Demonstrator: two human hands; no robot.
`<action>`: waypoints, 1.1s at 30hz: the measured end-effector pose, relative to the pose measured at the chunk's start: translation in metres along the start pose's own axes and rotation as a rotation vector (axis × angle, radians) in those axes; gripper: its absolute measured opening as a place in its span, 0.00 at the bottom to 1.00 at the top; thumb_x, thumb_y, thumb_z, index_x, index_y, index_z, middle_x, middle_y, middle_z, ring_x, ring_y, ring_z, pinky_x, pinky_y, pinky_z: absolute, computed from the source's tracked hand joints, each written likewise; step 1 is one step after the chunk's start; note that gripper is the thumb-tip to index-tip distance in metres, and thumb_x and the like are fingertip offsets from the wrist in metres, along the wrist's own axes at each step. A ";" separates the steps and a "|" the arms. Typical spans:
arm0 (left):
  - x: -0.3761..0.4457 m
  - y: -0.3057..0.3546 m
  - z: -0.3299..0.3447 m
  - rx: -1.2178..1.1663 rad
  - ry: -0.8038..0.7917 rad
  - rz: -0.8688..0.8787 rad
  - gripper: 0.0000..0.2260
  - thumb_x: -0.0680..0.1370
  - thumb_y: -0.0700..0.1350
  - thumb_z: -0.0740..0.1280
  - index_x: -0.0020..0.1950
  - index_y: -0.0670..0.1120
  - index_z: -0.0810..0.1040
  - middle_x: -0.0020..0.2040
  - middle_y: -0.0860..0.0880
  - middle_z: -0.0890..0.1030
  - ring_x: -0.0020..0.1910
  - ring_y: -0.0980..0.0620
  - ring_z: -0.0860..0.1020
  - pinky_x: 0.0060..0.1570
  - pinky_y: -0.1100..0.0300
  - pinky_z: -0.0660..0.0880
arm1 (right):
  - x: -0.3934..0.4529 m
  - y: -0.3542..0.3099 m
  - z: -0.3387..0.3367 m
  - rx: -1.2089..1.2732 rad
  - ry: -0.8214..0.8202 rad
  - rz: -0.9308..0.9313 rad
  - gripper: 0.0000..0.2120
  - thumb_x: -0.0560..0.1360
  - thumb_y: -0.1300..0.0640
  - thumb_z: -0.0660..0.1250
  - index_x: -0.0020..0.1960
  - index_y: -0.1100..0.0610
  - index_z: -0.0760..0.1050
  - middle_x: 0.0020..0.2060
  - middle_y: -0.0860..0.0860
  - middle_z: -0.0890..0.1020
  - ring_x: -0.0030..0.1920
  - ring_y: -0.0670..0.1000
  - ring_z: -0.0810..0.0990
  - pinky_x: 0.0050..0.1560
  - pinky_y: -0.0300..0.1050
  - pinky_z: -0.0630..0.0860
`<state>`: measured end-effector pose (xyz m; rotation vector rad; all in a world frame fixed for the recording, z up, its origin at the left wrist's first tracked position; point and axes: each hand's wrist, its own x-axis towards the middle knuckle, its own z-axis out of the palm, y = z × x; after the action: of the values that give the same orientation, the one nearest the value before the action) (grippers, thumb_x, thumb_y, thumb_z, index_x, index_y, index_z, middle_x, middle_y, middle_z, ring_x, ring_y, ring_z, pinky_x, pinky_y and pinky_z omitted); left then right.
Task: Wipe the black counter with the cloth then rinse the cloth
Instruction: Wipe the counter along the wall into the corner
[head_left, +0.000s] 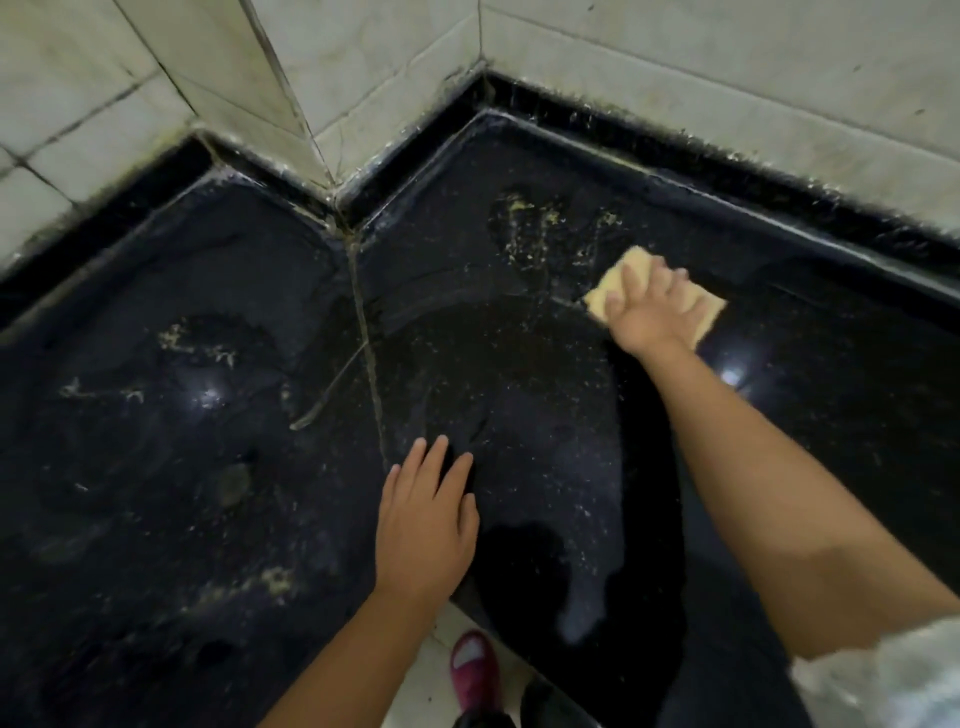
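Observation:
A black speckled counter (519, 415) fills the corner, wet in patches and streaked with yellowish crumbs (524, 234) near the back. My right hand (649, 306) presses flat on a folded yellow cloth (613, 286) lying on the counter at the right rear. My left hand (426, 525) rests palm down with fingers spread on the counter near its front inner corner, holding nothing.
Pale tiled walls (363, 78) meet the counter along a raised black edge (571, 111). A grouted seam (369, 353) runs from the wall corner toward me. More crumbs (197, 348) lie on the left half. Below the front edge I see pale floor and a pink shoe (472, 670).

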<state>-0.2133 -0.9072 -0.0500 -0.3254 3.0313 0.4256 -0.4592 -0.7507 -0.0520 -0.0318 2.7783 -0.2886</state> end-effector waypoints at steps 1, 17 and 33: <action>0.009 0.004 -0.001 -0.010 0.012 -0.002 0.18 0.73 0.47 0.56 0.54 0.42 0.81 0.57 0.40 0.80 0.57 0.38 0.77 0.50 0.41 0.74 | -0.005 -0.016 0.007 -0.027 -0.019 -0.104 0.24 0.81 0.46 0.44 0.75 0.47 0.45 0.76 0.50 0.41 0.75 0.57 0.38 0.71 0.62 0.39; 0.121 0.040 0.022 -0.038 0.049 -0.059 0.21 0.79 0.50 0.53 0.68 0.43 0.70 0.71 0.42 0.67 0.71 0.43 0.62 0.69 0.45 0.57 | -0.004 0.164 -0.033 -0.078 0.103 0.105 0.24 0.80 0.44 0.47 0.75 0.46 0.52 0.76 0.49 0.47 0.76 0.54 0.45 0.73 0.57 0.45; 0.120 0.042 0.027 -0.045 0.092 -0.071 0.26 0.75 0.54 0.48 0.67 0.44 0.71 0.71 0.42 0.67 0.72 0.44 0.61 0.69 0.47 0.53 | 0.000 -0.012 0.013 -0.134 -0.068 -0.516 0.24 0.80 0.44 0.43 0.75 0.43 0.45 0.76 0.47 0.40 0.75 0.52 0.37 0.72 0.56 0.36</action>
<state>-0.3386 -0.8845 -0.0758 -0.4666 3.0905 0.4881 -0.4550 -0.7650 -0.0611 -0.7818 2.6731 -0.2184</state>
